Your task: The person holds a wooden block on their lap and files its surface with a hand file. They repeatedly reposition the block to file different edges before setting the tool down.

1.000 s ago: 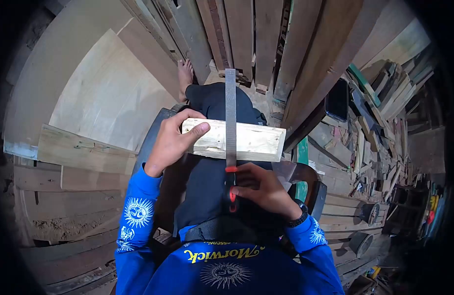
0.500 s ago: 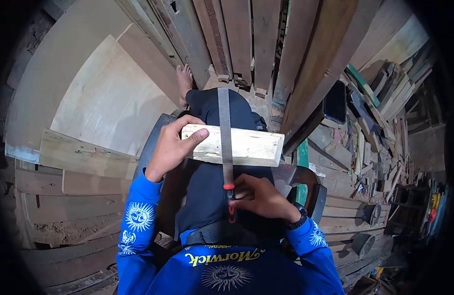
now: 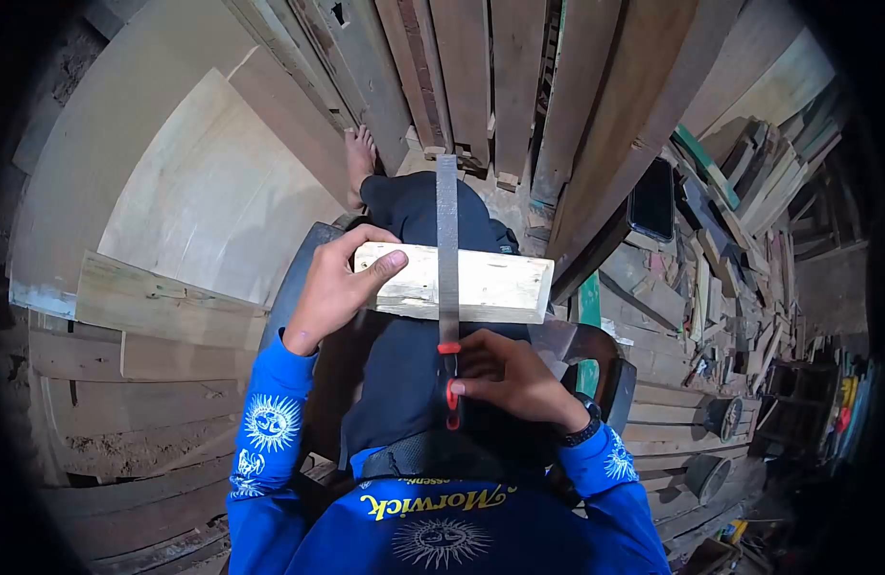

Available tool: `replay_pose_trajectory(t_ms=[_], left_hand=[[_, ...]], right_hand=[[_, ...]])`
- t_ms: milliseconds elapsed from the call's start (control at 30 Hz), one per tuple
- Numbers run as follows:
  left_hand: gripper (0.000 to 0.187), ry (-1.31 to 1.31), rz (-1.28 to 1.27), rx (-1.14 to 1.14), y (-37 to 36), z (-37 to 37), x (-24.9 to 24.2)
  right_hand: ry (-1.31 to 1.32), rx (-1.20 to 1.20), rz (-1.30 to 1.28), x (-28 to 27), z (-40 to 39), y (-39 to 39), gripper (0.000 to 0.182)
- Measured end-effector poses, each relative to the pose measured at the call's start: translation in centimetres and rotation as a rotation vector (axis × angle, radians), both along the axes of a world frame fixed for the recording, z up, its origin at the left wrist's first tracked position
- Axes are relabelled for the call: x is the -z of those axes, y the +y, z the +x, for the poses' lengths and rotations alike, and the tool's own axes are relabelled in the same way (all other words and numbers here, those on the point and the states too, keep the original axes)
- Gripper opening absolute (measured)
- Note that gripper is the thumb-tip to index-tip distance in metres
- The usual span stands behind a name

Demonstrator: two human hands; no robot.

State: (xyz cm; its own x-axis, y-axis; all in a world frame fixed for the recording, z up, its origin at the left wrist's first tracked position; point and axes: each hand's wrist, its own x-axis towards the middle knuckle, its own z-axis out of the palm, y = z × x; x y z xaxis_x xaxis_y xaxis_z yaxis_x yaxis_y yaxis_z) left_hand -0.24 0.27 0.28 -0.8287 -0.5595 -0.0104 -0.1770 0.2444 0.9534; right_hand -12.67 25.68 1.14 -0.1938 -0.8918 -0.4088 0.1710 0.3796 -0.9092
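A short pale wooden block (image 3: 500, 283) lies crosswise over my lap. My left hand (image 3: 342, 283) grips its left end, thumb on top and fingers behind the far edge. Across the block, pointing away from me, runs a long flat metal file (image 3: 447, 220) with a red and black handle. My right hand (image 3: 505, 379) holds that handle between thumb and fingers, close to my body. The blade rests over the block right of its middle, and its tip reaches past the far edge. Some fingers of my right hand are hidden behind the handle.
Long upright planks (image 3: 519, 86) stand in front of me. A phone (image 3: 652, 199) sits on a plank end at right, beside a pile of wood scraps (image 3: 740, 249). Plywood sheets (image 3: 203, 201) lean at left. My bare foot (image 3: 360, 158) is near the planks.
The file has slid away from me over the block and shifted slightly right, my right hand moving with it. My left hand and the block stay in place.
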Motion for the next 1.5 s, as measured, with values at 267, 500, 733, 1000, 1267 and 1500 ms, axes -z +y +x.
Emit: replay_pose_trajectory(t_ms=[267, 500, 733, 1000, 1267, 1500], left_hand=[[0.031, -0.001, -0.007, -0.004, 0.0, 0.1, 0.0], [0.031, 0.007, -0.028, -0.001, -0.1, 0.0, 0.3], [0.032, -0.015, -0.048, -0.007, 0.0, 0.1, -0.2], [0.035, 0.007, -0.115, 0.014, -0.2, 0.1, -0.1], [0.035, -0.007, -0.08, 0.017, -0.6, 0.1, 0.8], [0.038, -0.002, -0.14, 0.017, -0.5, 0.0, 0.8]], right_hand=[[0.14, -0.211, 0.108, 0.2, 0.1, 0.0, 0.045], [0.188, -0.188, 0.061, 1.3, -0.1, 0.1, 0.047], [0.106, -0.101, -0.078, 1.6, -0.7, 0.6, 0.046], [0.044, -0.163, -0.076, 2.9, 0.1, 0.3, 0.035], [0.053, -0.173, -0.102, 4.7, -0.1, 0.1, 0.036], [0.059, -0.014, -0.182, 4.6, 0.0, -0.9, 0.031]])
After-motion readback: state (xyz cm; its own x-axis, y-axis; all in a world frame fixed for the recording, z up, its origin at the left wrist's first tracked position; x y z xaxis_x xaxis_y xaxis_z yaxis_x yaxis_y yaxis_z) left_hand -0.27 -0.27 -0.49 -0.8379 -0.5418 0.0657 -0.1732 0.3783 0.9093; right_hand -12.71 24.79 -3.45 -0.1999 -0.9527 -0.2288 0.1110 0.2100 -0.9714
